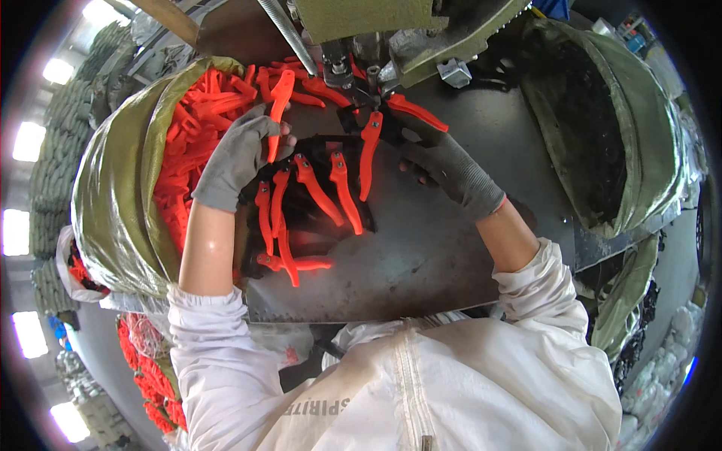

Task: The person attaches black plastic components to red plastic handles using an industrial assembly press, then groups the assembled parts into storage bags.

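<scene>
In a grey glove with bare fingertips, my left hand (239, 154) is closed around an orange-red curved handle (282, 96), which stands up between thumb and fingers. My right hand (451, 167), gloved the same way, has its fingers curled beside a dark part under the machine head (372, 75); what they grip is hidden. Between the hands, an orange-red handle (369, 158) with a rivet at its upper end hangs below the machine's tip. Another orange-red handle (418, 112) slants above my right hand. Several riveted handles (319, 192) lie on the metal table (421, 263), with dark parts among them.
An olive sack (124, 180) full of orange-red handles (197, 124) stands at the left. At the right is another olive sack (639, 128) holding black parts (583, 120). A coiled spring (286, 34) hangs beside the machine. The table's near edge lies close to my body.
</scene>
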A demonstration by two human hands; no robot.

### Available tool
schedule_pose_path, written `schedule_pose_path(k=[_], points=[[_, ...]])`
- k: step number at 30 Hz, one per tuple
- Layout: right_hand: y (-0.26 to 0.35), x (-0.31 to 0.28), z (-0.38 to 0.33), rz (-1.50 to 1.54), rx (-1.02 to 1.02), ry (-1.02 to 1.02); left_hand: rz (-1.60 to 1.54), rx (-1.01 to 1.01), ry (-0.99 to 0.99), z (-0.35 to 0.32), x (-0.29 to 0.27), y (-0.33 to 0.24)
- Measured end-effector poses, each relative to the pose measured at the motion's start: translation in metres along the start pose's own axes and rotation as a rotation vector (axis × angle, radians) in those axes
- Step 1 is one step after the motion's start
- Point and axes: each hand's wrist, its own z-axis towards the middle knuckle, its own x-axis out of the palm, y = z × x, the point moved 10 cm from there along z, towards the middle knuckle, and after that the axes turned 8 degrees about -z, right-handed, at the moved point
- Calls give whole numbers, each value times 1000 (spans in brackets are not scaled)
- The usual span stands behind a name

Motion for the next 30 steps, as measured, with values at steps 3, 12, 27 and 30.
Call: schedule_pose_path(k=[3,12,27,30], points=[[9,1,-6,140,-40,-15,173,-40,112,-24,19,3],[8,10,10,40,-346,-44,109,-81,434,-46,157,41],[1,-140,31,-421,-148,-328,53,-123,65,3,88,72],[15,-91,11,114,-251,-167,96,-108,119,9,105,64]])
